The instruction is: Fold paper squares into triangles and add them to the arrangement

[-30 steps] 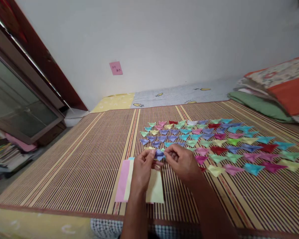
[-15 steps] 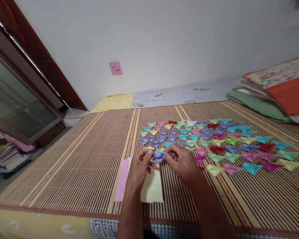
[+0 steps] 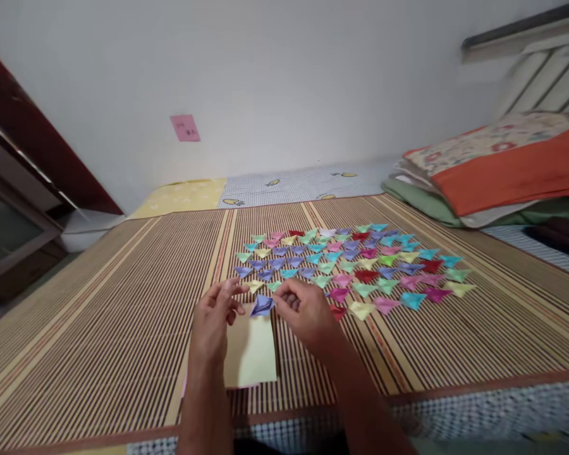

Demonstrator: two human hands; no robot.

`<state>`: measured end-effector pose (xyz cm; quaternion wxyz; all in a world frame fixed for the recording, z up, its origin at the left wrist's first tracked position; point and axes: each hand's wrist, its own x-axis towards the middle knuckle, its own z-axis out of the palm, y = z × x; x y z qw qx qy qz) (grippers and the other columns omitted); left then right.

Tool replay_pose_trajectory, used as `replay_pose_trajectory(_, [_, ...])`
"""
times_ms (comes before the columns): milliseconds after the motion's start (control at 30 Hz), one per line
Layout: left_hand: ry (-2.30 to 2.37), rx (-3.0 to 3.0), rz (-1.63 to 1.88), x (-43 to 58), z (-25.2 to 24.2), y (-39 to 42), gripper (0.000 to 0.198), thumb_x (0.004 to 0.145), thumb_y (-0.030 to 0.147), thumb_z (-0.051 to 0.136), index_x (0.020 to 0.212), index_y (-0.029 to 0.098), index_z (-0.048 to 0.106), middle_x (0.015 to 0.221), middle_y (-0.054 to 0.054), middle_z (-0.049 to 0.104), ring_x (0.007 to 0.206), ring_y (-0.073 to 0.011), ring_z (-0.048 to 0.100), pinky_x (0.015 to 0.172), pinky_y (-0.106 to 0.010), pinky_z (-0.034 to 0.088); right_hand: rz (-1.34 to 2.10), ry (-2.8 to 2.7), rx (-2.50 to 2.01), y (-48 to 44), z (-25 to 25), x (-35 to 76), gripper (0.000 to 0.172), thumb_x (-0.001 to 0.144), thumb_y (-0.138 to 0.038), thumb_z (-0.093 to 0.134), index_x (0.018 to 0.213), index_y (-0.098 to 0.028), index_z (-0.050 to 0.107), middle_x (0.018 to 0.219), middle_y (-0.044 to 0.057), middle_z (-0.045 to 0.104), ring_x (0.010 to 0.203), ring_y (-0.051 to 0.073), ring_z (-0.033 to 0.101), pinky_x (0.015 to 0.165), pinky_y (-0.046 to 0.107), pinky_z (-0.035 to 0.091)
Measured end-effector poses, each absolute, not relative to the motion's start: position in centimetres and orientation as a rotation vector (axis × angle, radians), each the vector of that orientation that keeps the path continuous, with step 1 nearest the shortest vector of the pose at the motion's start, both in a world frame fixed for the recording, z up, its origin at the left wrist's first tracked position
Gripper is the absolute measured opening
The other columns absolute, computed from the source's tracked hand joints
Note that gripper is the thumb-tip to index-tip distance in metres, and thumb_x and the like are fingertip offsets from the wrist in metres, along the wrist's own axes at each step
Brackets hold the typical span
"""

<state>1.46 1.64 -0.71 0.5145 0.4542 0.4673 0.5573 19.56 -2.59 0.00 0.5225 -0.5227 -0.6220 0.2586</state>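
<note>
Between my two hands, over the paper sheets, is a small purple origami figure (image 3: pixel 262 306) with pointed ends. My right hand (image 3: pixel 303 309) pinches it by its right tip, thumb against forefinger. Just left of it, my left hand (image 3: pixel 215 316) has its fingers apart and holds nothing. Beneath lies a pale yellow sheet of paper (image 3: pixel 253 357), with a pink edge showing under it; my left arm covers part of the stack. Beyond my hands, several folded paper figures in rows include a yellow one (image 3: pixel 361 310) and a teal one (image 3: pixel 412 300).
A striped bamboo mat (image 3: pixel 123 316) covers the bed. Folded bedding with an orange cover (image 3: pixel 512 174) is piled at the right. A pink note (image 3: pixel 185 127) is stuck on the white wall (image 3: pixel 289 82). A dark red door frame (image 3: pixel 42 120) stands at the left.
My left hand has let go of the purple origami figure and opened beside it; my right hand still pinches it. The view has turned to the right.
</note>
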Motion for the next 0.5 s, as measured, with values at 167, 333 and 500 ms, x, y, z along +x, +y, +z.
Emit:
replay_pose_trajectory(167, [1.118, 1.079, 1.331, 1.1, -0.5, 1.7, 0.057, 0.071, 0.06, 0.084, 0.1, 0.013, 0.075, 0.09, -0.011, 0.078, 0.053, -0.0088, 0.057, 0.048, -0.021, 0.033, 0.629, -1.31, -1.362, -5.9, 0.2, 25.8, 0.015, 0.085, -0.031, 0.063, 0.076, -0.02, 0.068, 0.069, 0.001, 0.068, 0.063, 0.017, 0.062, 0.058, 0.027, 0.049])
replay_pose_trajectory(333, [1.127, 1.005, 1.419, 0.9, -0.1, 1.7, 0.056, 0.064, 0.056, 0.088, 0.096, 0.012, 0.073, 0.084, -0.009, 0.078, 0.053, -0.009, 0.057, 0.048, -0.021, 0.034, 0.341, -1.019, -1.687, -11.3, -1.5, 34.4, 0.027, 0.074, -0.047, 0.073, 0.076, -0.02, 0.074, 0.069, 0.004, 0.072, 0.061, 0.02, 0.065, 0.056, 0.028, 0.05])
replay_pose_trajectory(500, [1.151, 0.963, 1.445, 0.3, 0.1, 1.8, 0.055, 0.062, 0.054, 0.088, 0.095, 0.012, 0.074, 0.083, -0.007, 0.077, 0.053, -0.0096, 0.057, 0.048, -0.021, 0.035, 0.307, -0.935, -1.846, -15.8, -4.3, 40.2, 0.031, 0.068, -0.051, 0.074, 0.075, -0.021, 0.077, 0.067, 0.005, 0.073, 0.062, 0.022, 0.068, 0.057, 0.029, 0.053])
